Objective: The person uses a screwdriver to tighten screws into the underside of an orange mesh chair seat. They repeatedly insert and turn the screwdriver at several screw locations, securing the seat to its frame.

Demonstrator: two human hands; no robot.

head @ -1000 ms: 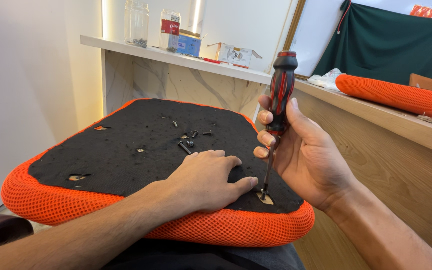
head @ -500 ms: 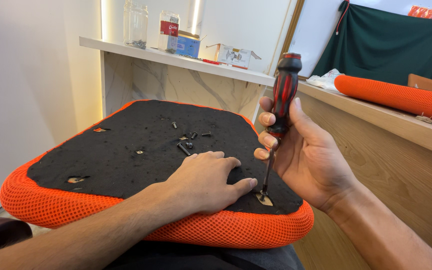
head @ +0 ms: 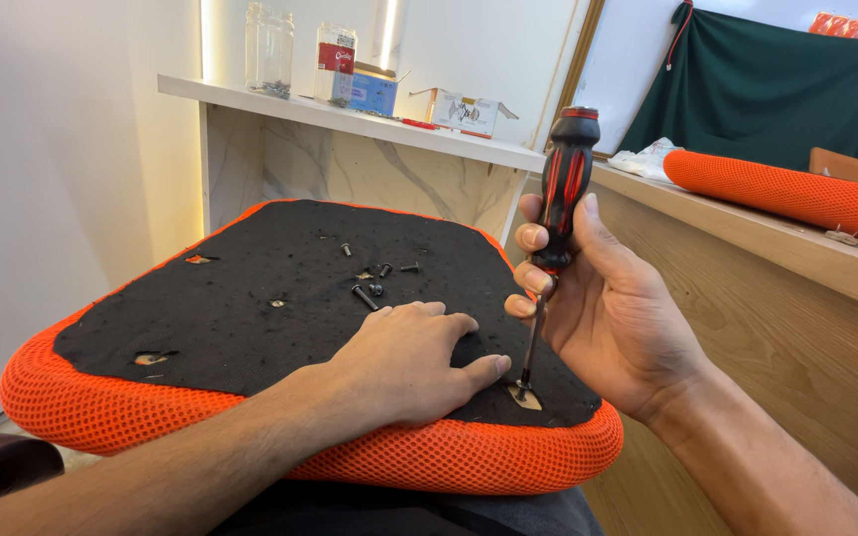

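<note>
Right hand grips a screwdriver upright, its tip in a screw at the seat edge. Left hand lies flat and released, thumb just beside the tip. A slip off the screw could jab that thumb, I judge.

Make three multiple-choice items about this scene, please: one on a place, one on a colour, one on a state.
1. Where do the loose screws lie?
A. on the black underside of the seat cushion
B. on the wooden counter
C. in the left hand

2. What colour is the mesh edge of the cushion?
A. green
B. orange
C. white

3. How is the screwdriver held?
A. lying flat
B. upright, tip down
C. tip pointing up

Answers: 1 A, they sit on the black fabric near its middle. 2 B, the rim shows orange. 3 B, the right hand grips it, tip at a corner hole beside the left hand.
</note>
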